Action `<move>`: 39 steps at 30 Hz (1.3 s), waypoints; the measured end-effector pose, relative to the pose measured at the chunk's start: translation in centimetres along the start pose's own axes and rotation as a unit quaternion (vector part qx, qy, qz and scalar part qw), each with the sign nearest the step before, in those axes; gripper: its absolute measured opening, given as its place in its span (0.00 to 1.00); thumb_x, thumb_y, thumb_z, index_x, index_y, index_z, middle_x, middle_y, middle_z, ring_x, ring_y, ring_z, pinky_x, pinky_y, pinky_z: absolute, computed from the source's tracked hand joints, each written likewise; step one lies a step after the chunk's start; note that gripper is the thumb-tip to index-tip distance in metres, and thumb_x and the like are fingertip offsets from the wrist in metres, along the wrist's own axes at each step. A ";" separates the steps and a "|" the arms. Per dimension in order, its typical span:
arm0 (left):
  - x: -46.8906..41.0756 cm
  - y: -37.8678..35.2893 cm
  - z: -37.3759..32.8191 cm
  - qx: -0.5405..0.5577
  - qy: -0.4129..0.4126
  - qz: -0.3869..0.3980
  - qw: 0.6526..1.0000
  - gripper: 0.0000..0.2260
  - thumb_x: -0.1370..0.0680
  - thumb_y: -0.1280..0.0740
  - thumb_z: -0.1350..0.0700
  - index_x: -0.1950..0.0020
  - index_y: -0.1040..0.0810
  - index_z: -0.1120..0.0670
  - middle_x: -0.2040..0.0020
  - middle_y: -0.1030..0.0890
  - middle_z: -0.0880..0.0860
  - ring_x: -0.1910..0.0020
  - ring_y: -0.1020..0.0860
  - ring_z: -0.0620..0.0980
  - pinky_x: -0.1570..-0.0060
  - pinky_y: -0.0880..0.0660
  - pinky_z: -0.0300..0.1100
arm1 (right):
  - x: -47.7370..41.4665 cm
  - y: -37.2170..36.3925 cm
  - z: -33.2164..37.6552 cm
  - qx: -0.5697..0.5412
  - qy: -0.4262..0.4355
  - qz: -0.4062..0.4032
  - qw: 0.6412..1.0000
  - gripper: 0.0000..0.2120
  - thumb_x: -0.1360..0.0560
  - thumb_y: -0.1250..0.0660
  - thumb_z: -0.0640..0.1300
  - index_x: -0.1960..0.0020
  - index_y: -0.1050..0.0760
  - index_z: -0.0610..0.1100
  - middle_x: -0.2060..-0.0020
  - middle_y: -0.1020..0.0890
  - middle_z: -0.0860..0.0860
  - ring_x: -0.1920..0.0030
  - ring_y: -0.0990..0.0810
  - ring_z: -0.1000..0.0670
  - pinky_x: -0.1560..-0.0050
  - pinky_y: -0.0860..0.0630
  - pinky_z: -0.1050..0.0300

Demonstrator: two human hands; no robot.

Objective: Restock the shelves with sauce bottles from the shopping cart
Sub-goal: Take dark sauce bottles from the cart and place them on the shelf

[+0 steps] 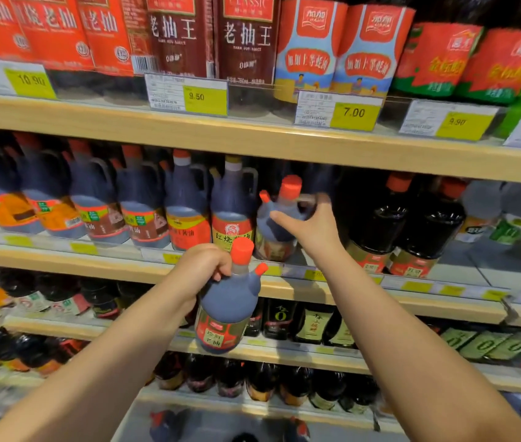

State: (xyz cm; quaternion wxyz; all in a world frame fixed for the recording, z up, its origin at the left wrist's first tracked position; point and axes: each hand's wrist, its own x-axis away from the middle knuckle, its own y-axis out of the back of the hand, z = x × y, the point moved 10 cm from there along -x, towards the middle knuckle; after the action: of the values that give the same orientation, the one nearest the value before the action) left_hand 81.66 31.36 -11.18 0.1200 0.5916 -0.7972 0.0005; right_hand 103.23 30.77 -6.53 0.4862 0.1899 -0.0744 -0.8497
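Left hand curled round the handle of a red-capped soy sauce bottle, just in front of the middle shelf, right hand gripping a second soy sauce bottle, upright on that shelf

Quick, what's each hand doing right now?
Left hand: grips a sauce bottle near its neck, in mid-air.
Right hand: grips a second bottle standing on the shelf.

handled jugs packed the left of the middle shelf, red-capped bottle filled the gap beside dark bottles, upper shelf board hung close over caps, bare room lay near the right edge
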 end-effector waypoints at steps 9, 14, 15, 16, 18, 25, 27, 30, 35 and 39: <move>-1.2 -0.3 0.4 0.000 0.022 0.007 1.000 0.06 0.43 0.38 0.63 0.76 0.35 0.56 0.76 0.34 0.51 0.73 0.37 0.47 0.73 0.41 0.38 | -1.9 -1.8 -4.2 -0.036 -0.117 -0.040 0.992 0.44 0.35 0.23 0.54 0.26 0.42 0.50 0.36 0.26 0.48 0.37 0.26 0.47 0.43 0.28 0.58; -2.0 0.1 -0.3 0.008 0.019 -0.007 1.000 0.10 0.37 0.38 0.67 0.76 0.34 0.57 0.77 0.34 0.52 0.73 0.37 0.48 0.72 0.41 0.39 | -1.8 -1.6 -3.7 0.022 -0.083 -0.047 0.995 0.39 0.34 0.24 0.57 0.30 0.38 0.47 0.43 0.22 0.48 0.41 0.23 0.46 0.49 0.27 0.58; -2.0 0.0 -0.5 0.004 0.019 -0.005 1.000 0.08 0.39 0.37 0.66 0.76 0.33 0.57 0.77 0.34 0.51 0.73 0.36 0.48 0.71 0.41 0.39 | -1.7 -1.4 -3.5 0.031 -0.079 -0.045 0.995 0.39 0.34 0.24 0.57 0.30 0.38 0.46 0.46 0.23 0.49 0.44 0.23 0.47 0.50 0.26 0.56; -1.9 -0.1 -0.7 0.000 0.021 -0.004 1.000 0.05 0.42 0.37 0.63 0.76 0.33 0.57 0.78 0.34 0.51 0.74 0.36 0.48 0.72 0.41 0.39 | -1.5 -1.2 -3.4 0.039 -0.081 -0.040 0.995 0.40 0.34 0.25 0.57 0.29 0.38 0.45 0.49 0.24 0.50 0.47 0.23 0.48 0.51 0.26 0.56; -1.6 -0.2 -0.9 0.003 0.029 0.001 1.000 0.03 0.46 0.38 0.62 0.76 0.33 0.57 0.79 0.34 0.50 0.74 0.37 0.48 0.72 0.42 0.38 | -1.2 -1.0 -3.2 0.063 -0.092 -0.024 0.993 0.41 0.33 0.25 0.56 0.29 0.38 0.41 0.53 0.26 0.50 0.52 0.26 0.51 0.54 0.29 0.57; -0.5 -1.1 -2.4 -0.008 0.033 0.007 0.999 0.12 0.32 0.36 0.68 0.74 0.30 0.58 0.80 0.31 0.49 0.76 0.34 0.47 0.73 0.39 0.37 | 0.9 -0.7 -4.0 0.076 -0.163 0.044 0.983 0.41 0.32 0.30 0.64 0.32 0.34 0.35 0.40 0.25 0.44 0.39 0.25 0.46 0.47 0.29 0.57; 0.3 -1.6 -3.2 -0.006 0.043 0.020 0.999 0.10 0.30 0.36 0.65 0.71 0.28 0.57 0.77 0.28 0.50 0.75 0.32 0.46 0.72 0.37 0.36 | 2.7 0.0 -4.7 0.067 -0.171 0.069 0.981 0.39 0.27 0.34 0.63 0.27 0.39 0.39 0.29 0.32 0.45 0.31 0.31 0.45 0.36 0.33 0.53; 2.3 -2.7 -4.4 -0.037 0.049 0.047 0.997 0.05 0.34 0.35 0.56 0.69 0.25 0.56 0.67 0.25 0.55 0.69 0.32 0.49 0.69 0.39 0.39 | 5.7 1.8 -5.5 0.084 -0.179 0.088 0.976 0.35 0.25 0.37 0.60 0.25 0.41 0.43 0.27 0.35 0.46 0.30 0.32 0.45 0.31 0.34 0.49; 5.1 -4.2 -6.0 -0.007 0.074 0.057 0.996 0.10 0.26 0.37 0.56 0.66 0.22 0.55 0.73 0.21 0.47 0.71 0.27 0.41 0.69 0.34 0.33 | 11.0 3.1 -4.0 0.180 -0.115 0.102 0.972 0.31 0.24 0.34 0.54 0.27 0.36 0.40 0.29 0.32 0.43 0.29 0.34 0.45 0.29 0.37 0.50; 7.8 -6.5 -6.6 0.018 0.103 0.109 0.989 0.09 0.25 0.39 0.55 0.63 0.23 0.56 0.78 0.25 0.47 0.76 0.34 0.42 0.77 0.42 0.34 | 15.3 2.0 -2.7 0.179 -0.103 0.110 0.972 0.35 0.30 0.31 0.61 0.30 0.33 0.44 0.34 0.29 0.46 0.33 0.30 0.46 0.35 0.30 0.48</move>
State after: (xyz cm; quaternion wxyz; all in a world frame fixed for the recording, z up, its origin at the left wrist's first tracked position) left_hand 86.94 22.99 -4.17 0.1902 0.5002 -0.8401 0.0888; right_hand 98.90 16.85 -12.21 0.5245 0.1758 -0.2957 -0.7789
